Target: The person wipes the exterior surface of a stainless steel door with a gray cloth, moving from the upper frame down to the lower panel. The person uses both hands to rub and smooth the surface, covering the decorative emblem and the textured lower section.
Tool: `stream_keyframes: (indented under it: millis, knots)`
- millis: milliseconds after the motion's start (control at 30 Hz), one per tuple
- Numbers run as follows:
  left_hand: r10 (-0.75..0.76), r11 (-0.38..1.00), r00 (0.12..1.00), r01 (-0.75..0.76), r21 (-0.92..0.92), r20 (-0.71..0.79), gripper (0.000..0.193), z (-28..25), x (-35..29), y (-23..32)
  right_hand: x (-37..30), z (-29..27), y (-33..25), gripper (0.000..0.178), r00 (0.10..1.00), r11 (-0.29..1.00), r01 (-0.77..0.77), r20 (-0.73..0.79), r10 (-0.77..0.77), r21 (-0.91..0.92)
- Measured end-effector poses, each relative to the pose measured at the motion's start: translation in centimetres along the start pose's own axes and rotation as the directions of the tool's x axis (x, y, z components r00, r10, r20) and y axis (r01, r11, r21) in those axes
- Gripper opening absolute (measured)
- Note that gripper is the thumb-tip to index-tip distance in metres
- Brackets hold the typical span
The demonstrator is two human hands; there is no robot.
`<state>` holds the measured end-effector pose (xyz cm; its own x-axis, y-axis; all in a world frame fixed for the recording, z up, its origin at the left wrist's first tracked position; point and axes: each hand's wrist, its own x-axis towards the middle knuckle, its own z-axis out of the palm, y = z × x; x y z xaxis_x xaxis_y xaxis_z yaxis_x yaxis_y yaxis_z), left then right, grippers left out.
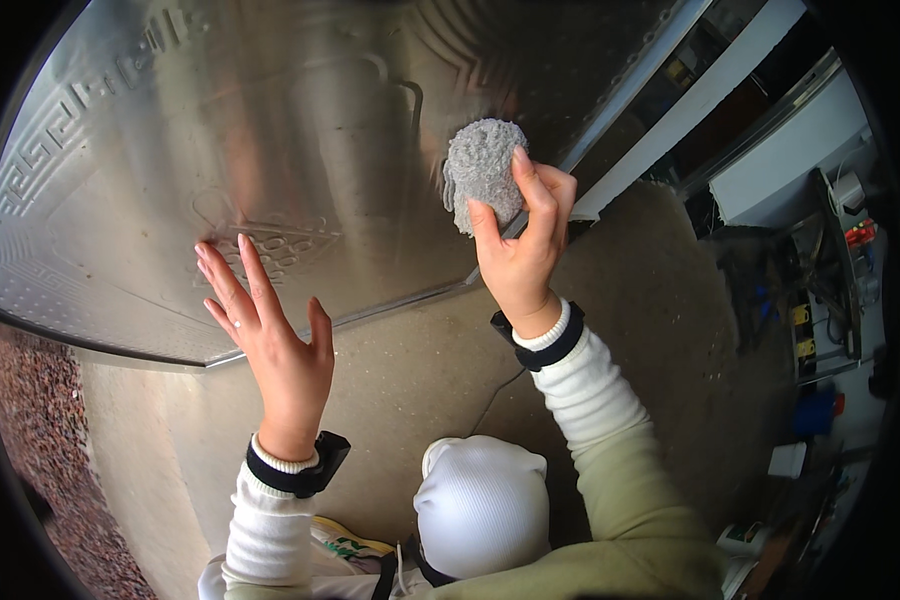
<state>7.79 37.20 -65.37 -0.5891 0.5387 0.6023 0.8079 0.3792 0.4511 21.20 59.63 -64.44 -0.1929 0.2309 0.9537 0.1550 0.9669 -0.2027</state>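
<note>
A grey, fluffy cleaning sponge (pixel 485 172) is pinched between the thumb and fingers of my right hand (pixel 528 240), close against a shiny metal door (pixel 350 230). Raised patterns are pressed into this door, among them an angular key border at the far left. My left hand (pixel 280 350) has its fingers spread, the tips at a raised diamond-shaped ornament (pixel 280 245) low on the metal. Whether those fingertips touch the surface I cannot tell. Nothing is held in the left hand. Black bands circle both of my wrists over white cuffs.
Below the door's lower edge lies a concrete floor (pixel 400 385), with reddish gravel (pixel 60 450) at the far left. A pale frame post (pixel 690 110) slants along the right. Cluttered shelving (pixel 840 270) stands beyond it, with a blue container (pixel 816 410). My knee (pixel 485 505) is at the bottom.
</note>
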Motion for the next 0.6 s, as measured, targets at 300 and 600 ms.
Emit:
stream_keyframes:
  millis: [300, 600]
  knots:
    - [-0.017, 0.998, 0.999, 0.015, 0.057, 0.040, 0.100, -0.4, -0.1, 0.2, 1.4, -2.4, 3.0, 0.066, 0.955, 0.963, -0.265, -0.121, 0.270, 0.054]
    - [-0.011, 0.999, 0.997, 0.008, 0.039, 0.082, 0.104, -1.7, -0.2, -0.1, 3.3, -1.6, 0.7, 0.070, 0.865, 0.877, -0.447, -0.164, 0.475, 0.177]
